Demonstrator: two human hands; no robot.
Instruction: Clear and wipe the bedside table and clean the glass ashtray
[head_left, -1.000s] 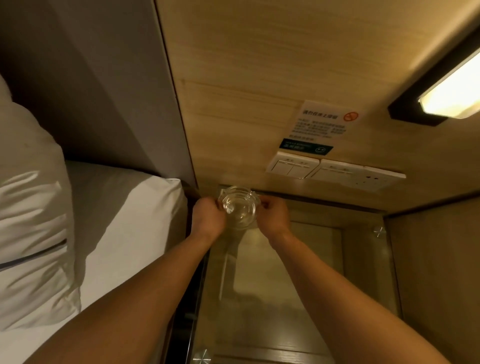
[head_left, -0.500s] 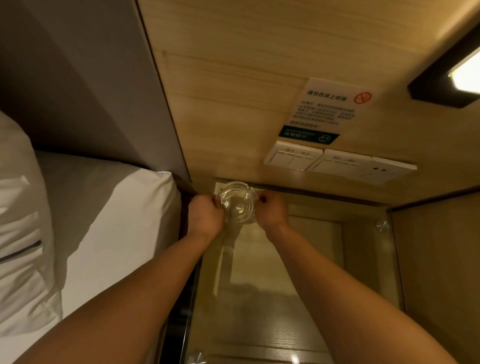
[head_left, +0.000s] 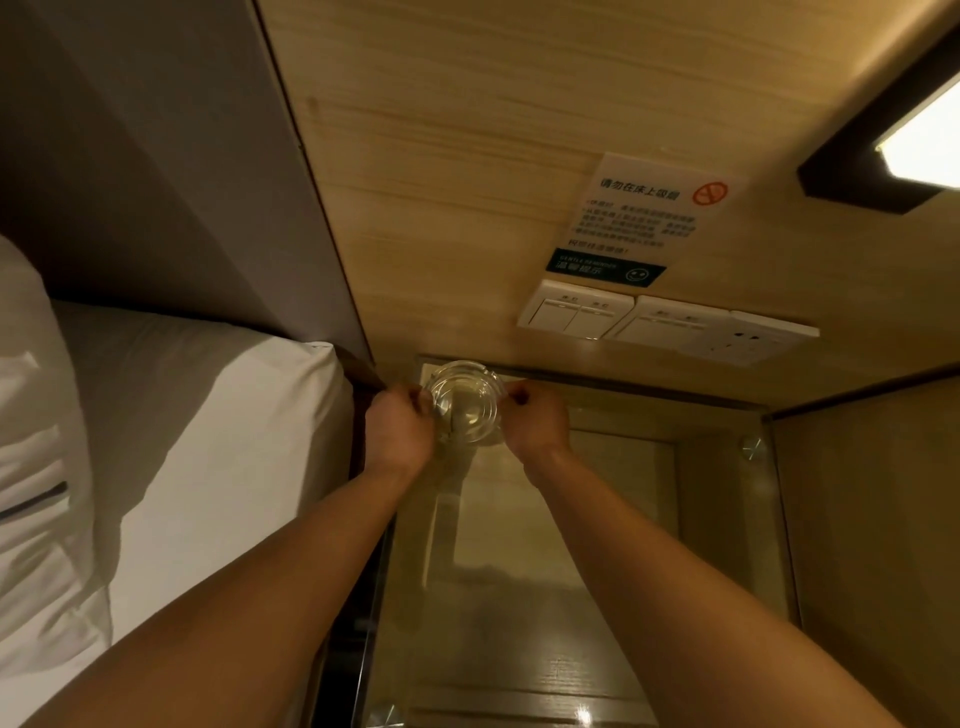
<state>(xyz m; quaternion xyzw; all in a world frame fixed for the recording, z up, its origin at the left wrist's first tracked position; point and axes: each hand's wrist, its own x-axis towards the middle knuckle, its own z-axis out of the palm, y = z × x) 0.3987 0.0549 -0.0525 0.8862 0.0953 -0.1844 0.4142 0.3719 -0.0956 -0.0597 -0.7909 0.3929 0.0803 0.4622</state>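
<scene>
A person's two bare arms reach forward over a glass-topped bedside counter (head_left: 597, 597). The left hand (head_left: 400, 431) and right hand (head_left: 537, 423) hold a round, clear glass ashtray (head_left: 465, 402) between them, at the far left corner of the counter, close to the wall. The fingers (head_left: 415, 402) of each hand curl around opposite sides of its rim, closed on the glass. Whether the ashtray rests on the counter or sits just above it cannot be told.

The task seems near its end. The ashtray looks clean and empty, and nothing else stands on the counter, which gleams with reflections. No cloth is in sight. What remains is probably only setting the ashtray in place.

The counter is a glass sheet over pale wood, fixed with round metal studs (head_left: 751, 448) at its corners. To the left lies a bed (head_left: 197, 441) with white sheets and a pillow (head_left: 31, 467). The wall behind is wood panelling, bearing a no-smoking notice (head_left: 639, 218), white light switches (head_left: 576, 310) and a socket (head_left: 748, 340). A lit lamp (head_left: 924, 145) glows at upper right.
</scene>
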